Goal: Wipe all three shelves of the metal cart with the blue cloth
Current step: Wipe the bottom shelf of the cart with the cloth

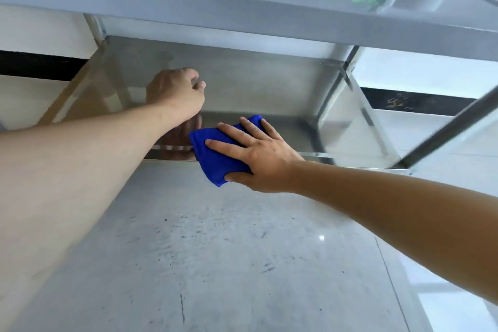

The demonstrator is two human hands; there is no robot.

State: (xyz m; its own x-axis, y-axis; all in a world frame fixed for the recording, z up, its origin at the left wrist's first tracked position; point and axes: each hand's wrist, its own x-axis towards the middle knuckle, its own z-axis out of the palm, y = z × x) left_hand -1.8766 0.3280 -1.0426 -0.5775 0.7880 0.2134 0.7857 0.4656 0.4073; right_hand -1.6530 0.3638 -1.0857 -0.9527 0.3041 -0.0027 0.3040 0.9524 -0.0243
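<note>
The folded blue cloth (pixel 215 153) lies flat against a shiny metal surface of the stainless-steel cart (pixel 242 89), at the front lip of one of its shelves. The right hand (pixel 258 153) presses on it with fingers straight and spread, thumb along the cloth's lower edge. To the left, the left hand (pixel 177 94) reaches further into the cart, fingers curled loosely; I cannot tell whether it grips anything. A higher grey metal shelf (pixel 242 8) spans the top of the view. Below lies a speckled grey floor (pixel 229 264).
</note>
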